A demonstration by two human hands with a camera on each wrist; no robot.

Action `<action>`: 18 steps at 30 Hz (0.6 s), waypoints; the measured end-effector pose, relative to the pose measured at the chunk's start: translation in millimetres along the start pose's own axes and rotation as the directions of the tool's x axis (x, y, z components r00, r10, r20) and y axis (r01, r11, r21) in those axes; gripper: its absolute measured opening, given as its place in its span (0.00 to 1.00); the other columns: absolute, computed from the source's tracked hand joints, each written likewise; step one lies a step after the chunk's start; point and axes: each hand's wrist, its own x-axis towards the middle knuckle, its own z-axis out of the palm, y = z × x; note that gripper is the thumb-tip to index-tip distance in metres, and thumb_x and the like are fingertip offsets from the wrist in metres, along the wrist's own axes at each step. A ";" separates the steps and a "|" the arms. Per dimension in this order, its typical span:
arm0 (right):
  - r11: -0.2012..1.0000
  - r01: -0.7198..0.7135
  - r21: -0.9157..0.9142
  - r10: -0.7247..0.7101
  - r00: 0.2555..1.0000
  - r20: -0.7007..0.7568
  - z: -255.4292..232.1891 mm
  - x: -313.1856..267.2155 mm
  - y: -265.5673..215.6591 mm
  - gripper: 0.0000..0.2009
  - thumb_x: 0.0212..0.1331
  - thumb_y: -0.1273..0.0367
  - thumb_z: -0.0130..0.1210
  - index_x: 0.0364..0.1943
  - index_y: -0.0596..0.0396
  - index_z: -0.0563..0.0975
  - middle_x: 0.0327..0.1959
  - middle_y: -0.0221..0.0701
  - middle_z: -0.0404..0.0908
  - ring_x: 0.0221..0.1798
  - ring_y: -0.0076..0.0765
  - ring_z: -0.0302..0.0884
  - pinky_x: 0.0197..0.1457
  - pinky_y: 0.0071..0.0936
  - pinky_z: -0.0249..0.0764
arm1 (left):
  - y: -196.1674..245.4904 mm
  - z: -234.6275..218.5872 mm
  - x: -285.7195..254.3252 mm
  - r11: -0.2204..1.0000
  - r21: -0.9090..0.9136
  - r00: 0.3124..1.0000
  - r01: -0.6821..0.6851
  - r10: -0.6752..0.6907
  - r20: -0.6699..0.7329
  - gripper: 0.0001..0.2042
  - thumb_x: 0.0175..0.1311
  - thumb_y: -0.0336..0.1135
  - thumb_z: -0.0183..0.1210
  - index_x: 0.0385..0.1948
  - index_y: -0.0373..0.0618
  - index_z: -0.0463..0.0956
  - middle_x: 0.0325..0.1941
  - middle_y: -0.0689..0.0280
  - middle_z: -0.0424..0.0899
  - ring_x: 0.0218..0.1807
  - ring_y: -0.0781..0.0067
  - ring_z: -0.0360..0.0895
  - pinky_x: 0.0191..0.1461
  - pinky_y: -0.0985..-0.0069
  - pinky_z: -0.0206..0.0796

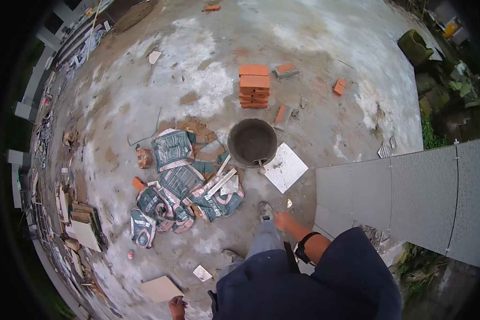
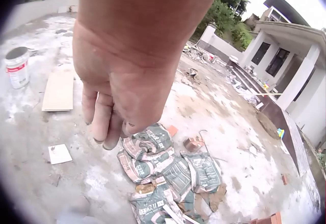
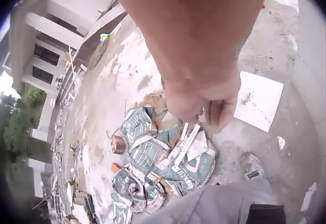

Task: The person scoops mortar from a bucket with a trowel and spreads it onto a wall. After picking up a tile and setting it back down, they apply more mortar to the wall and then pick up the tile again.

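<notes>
My left hand (image 1: 177,308) hangs low at my left side, near a beige board (image 1: 161,288) on the ground. In the left wrist view its fingers (image 2: 103,122) dangle loosely and hold nothing. My right hand (image 1: 285,221) hangs in front of my leg, its fingers (image 3: 218,113) loosely bent and gripping nothing. Ahead of my feet stands a dark round bucket (image 1: 252,143) with grey material inside and a tool handle at its near rim. Beside it lies a white square tile (image 1: 286,167). Crumpled green-and-pink cement bags (image 1: 181,181) spread to the left.
A stack of orange bricks (image 1: 254,85) stands beyond the bucket, with loose bricks (image 1: 340,87) to its right. A grey panelled ledge (image 1: 400,192) borders the right side. Boards and debris (image 1: 82,224) line the left. A labelled white tub (image 2: 18,67) stands near the beige board.
</notes>
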 end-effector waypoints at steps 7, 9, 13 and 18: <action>0.982 -0.157 0.103 0.171 0.974 -0.151 54.9 -88.3 43.9 0.23 0.56 0.61 0.53 0.54 0.60 0.75 0.51 0.51 0.79 0.55 0.60 0.76 0.59 0.49 0.72 | 45.7 -27.3 96.0 0.967 0.133 0.975 -0.216 0.207 0.077 0.18 0.67 0.35 0.59 0.15 0.43 0.68 0.12 0.71 0.70 0.13 0.83 0.62 0.17 0.78 0.53; 0.972 -0.191 0.138 0.220 0.944 -0.246 61.6 -122.1 31.6 0.24 0.56 0.60 0.53 0.55 0.59 0.74 0.51 0.51 0.79 0.54 0.60 0.76 0.58 0.49 0.72 | 34.3 -27.6 134.1 0.941 -0.006 0.939 -0.339 0.339 0.059 0.14 0.62 0.27 0.63 0.18 0.43 0.68 0.15 0.70 0.72 0.15 0.81 0.65 0.18 0.78 0.58; 0.940 -0.205 0.272 0.315 0.824 -0.470 109.2 -216.5 -11.8 0.23 0.57 0.60 0.52 0.55 0.58 0.74 0.48 0.51 0.80 0.52 0.60 0.77 0.56 0.50 0.72 | -33.6 -33.0 230.9 0.889 -0.250 0.846 -0.384 0.447 0.289 0.08 0.55 0.20 0.62 0.25 0.39 0.71 0.26 0.65 0.78 0.22 0.74 0.75 0.22 0.77 0.70; 0.915 -0.350 0.202 0.392 0.889 -0.236 182.8 -352.8 -57.2 0.21 0.58 0.60 0.52 0.54 0.53 0.75 0.46 0.48 0.82 0.51 0.57 0.79 0.55 0.48 0.74 | -79.8 -28.5 293.4 0.977 -0.070 0.785 -0.203 0.205 0.585 0.05 0.56 0.20 0.61 0.27 0.38 0.73 0.23 0.64 0.77 0.21 0.70 0.77 0.23 0.74 0.73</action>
